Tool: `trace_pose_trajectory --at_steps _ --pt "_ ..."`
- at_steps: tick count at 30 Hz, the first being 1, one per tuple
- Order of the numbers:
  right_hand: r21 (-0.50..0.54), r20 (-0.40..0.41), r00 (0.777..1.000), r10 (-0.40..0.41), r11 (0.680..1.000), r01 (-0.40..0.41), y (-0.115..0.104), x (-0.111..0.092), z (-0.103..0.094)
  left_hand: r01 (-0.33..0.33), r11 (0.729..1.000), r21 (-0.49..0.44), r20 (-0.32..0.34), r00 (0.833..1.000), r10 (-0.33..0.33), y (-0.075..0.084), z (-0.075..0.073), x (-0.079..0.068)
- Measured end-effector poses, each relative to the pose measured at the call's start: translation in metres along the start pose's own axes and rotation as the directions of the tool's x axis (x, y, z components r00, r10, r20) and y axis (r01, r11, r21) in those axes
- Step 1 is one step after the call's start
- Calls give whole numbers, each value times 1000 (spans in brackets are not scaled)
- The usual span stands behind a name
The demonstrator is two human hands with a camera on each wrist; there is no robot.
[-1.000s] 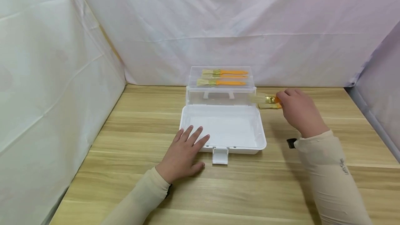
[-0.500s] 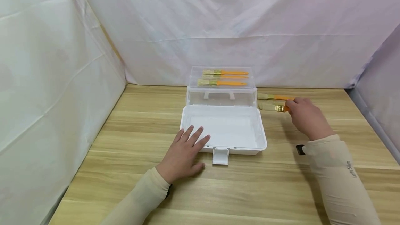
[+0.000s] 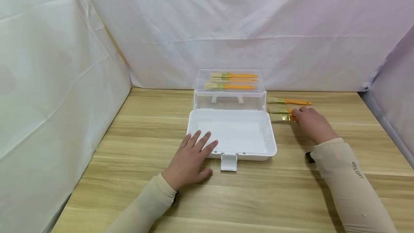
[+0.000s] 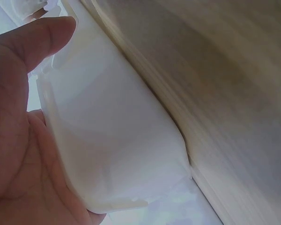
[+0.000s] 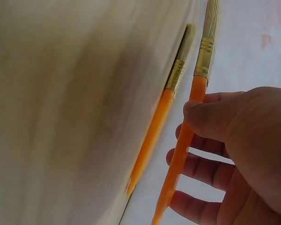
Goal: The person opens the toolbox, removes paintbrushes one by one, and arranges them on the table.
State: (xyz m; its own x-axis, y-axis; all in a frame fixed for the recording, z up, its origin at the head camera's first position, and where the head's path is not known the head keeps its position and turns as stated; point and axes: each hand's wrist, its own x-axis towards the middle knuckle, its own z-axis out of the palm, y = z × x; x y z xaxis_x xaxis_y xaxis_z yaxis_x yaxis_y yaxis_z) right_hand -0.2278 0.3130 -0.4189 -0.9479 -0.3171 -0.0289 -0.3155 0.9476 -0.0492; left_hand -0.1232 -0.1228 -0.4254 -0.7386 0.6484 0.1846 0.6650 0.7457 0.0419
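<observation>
In the head view, my right hand (image 3: 312, 125) pinches the orange handle of a paintbrush (image 3: 286, 118), its bristles pointing left beside the box. The right wrist view shows thumb and fingers along the handle of this paintbrush (image 5: 182, 136). A second paintbrush (image 3: 280, 111) lies just behind it, its handle end hidden by the hand. Farther back another paintbrush (image 3: 292, 101) lies on the table. My left hand (image 3: 189, 161) rests with spread, straight fingers over the front left rim of the white plastic box (image 3: 239, 153); its thumb lies in front of the box wall (image 4: 117, 117).
The clear lid (image 3: 203, 100) stands raised behind the box, and several orange-handled paintbrushes (image 3: 239, 86) lie on it. A white latch (image 3: 228, 162) hangs at the box's front. White cloth (image 3: 226, 17) encloses the wooden table (image 3: 252, 204) at the back and sides.
My right hand first moved right, then slightly left and toward the front with the held paintbrush. The rearmost paintbrush now lies apart from the hand. The left hand has stayed put.
</observation>
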Motion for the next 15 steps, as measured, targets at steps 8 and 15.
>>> trace_pose_trajectory --at_steps 8,15 --pt "9 28 1000 -4 1000 4 2 -3 0 5 1000 -7 -5 1000 -5 0 0 0" --pt "23 29 1000 -2 1000 1 2 -3 3 2 1000 -6 -12 1000 -2 0 2 0"
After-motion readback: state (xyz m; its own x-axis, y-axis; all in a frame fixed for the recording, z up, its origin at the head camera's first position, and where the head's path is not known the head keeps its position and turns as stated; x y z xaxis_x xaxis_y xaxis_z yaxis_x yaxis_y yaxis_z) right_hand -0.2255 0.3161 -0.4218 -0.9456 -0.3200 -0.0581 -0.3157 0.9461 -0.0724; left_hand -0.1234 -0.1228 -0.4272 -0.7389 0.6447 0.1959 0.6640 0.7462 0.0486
